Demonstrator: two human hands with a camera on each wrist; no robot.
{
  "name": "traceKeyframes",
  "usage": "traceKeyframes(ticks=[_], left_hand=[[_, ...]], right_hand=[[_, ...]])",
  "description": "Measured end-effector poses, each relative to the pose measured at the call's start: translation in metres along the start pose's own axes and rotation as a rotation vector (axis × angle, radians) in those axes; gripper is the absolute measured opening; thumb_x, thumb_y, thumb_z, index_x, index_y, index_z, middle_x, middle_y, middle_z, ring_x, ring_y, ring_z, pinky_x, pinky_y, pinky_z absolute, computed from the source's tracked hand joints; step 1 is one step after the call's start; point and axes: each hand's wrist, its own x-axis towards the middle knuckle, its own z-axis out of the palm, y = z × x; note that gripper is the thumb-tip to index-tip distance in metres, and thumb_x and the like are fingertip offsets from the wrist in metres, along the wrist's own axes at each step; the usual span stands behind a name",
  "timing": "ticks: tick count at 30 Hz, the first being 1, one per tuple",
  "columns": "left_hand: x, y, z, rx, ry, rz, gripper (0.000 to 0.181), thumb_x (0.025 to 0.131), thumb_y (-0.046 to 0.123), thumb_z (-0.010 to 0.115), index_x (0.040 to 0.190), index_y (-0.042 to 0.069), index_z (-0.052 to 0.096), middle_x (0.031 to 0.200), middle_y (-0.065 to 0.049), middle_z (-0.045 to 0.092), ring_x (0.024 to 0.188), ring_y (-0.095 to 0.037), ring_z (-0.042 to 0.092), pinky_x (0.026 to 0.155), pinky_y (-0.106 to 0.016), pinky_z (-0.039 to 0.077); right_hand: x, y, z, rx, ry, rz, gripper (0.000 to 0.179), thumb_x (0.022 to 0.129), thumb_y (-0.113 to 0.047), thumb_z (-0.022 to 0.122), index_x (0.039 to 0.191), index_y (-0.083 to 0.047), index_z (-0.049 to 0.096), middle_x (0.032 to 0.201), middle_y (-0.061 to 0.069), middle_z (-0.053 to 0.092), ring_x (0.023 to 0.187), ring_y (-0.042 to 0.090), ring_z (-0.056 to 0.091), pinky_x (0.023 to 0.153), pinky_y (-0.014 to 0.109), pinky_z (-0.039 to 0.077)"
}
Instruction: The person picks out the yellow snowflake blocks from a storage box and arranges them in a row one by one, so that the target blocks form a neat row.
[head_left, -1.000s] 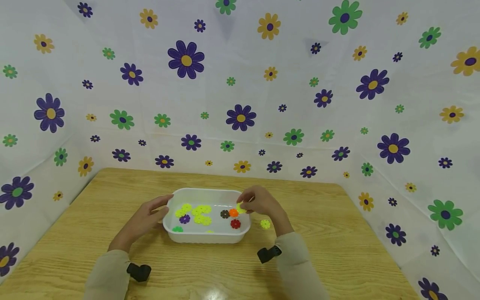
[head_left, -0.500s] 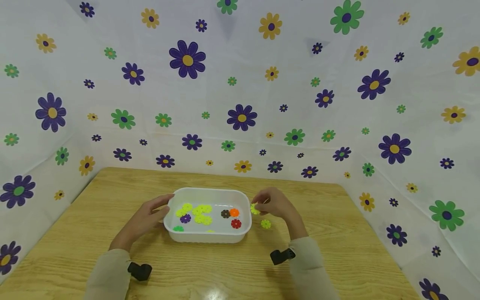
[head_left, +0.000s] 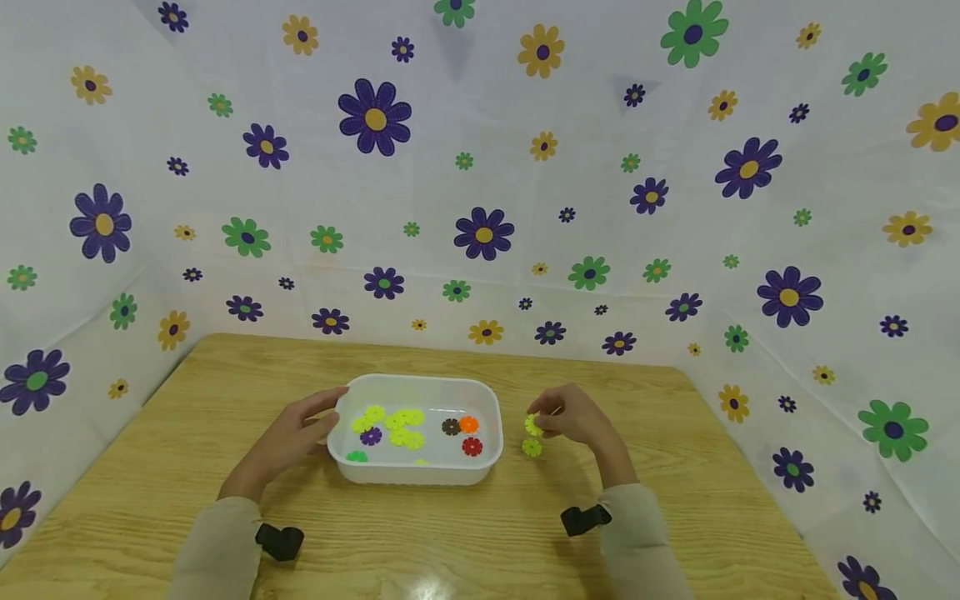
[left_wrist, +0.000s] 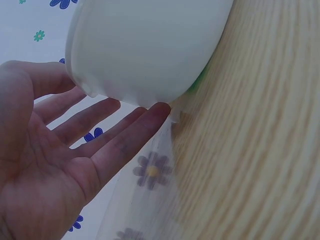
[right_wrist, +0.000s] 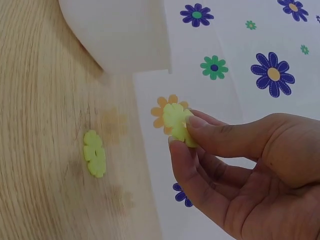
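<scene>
In the head view, a plain beige left sleeve (head_left: pixel 213 546) carries a small black angular device (head_left: pixel 280 542) at its three o'clock; the matching right sleeve (head_left: pixel 637 542), lightly creased, has another at nine o'clock. Both hands (head_left: pixel 288 437) are bare.

1 yellow disc (right_wrist: pixel 175 120), partly hidden behind the right grip (right_wrist: pixel 265 182)

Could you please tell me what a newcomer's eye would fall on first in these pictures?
Probably the white backdrop, scattered with purple, green and orange flowers, rising behind the wooden table. Next comes the white tray on the table, with bright yellow flower-shaped discs mostly in its left half. To its right, the right hand pinches a similar disc.
</scene>
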Motion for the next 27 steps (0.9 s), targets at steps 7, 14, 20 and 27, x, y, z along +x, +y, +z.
traceKeyframes(ticks=[7,14,20,27], left_hand=[[-0.001,0.002,0.000,0.001,-0.001,-0.001,0.060,0.109,0.033,0.051,0.162,0.013,0.032,0.169,-0.023,0.026,0.149,-0.055,0.035,0.100,-0.053,0.059],[-0.001,0.000,-0.001,0.007,0.004,0.013,0.059,0.109,0.033,0.051,0.162,0.012,0.033,0.168,-0.024,0.027,0.148,-0.056,0.035,0.099,-0.053,0.060],[-0.001,0.002,-0.001,0.006,0.004,0.013,0.057,0.110,0.030,0.050,0.161,0.011,0.033,0.168,-0.025,0.027,0.148,-0.057,0.035,0.099,-0.053,0.060],[-0.001,0.002,0.000,0.005,0.003,0.007,0.057,0.110,0.030,0.050,0.162,0.012,0.033,0.168,-0.024,0.027,0.148,-0.056,0.036,0.098,-0.052,0.061]], right_hand=[[-0.007,0.015,-0.004,0.004,0.007,0.004,0.014,0.095,0.003,0.067,0.107,0.005,0.074,0.094,0.017,0.069,0.078,0.021,0.072,0.075,0.037,0.067],[-0.011,0.027,-0.005,-0.009,0.020,0.007,0.015,0.094,0.005,0.066,0.106,0.006,0.074,0.092,0.017,0.068,0.075,0.019,0.070,0.074,0.038,0.066],[-0.012,0.033,-0.005,0.005,0.032,0.043,0.013,0.093,0.006,0.068,0.104,0.006,0.074,0.087,0.015,0.066,0.076,0.023,0.070,0.075,0.040,0.067],[-0.012,0.037,-0.004,-0.001,0.044,0.076,0.014,0.091,0.006,0.069,0.104,0.005,0.074,0.089,0.015,0.067,0.077,0.023,0.069,0.075,0.040,0.067]])
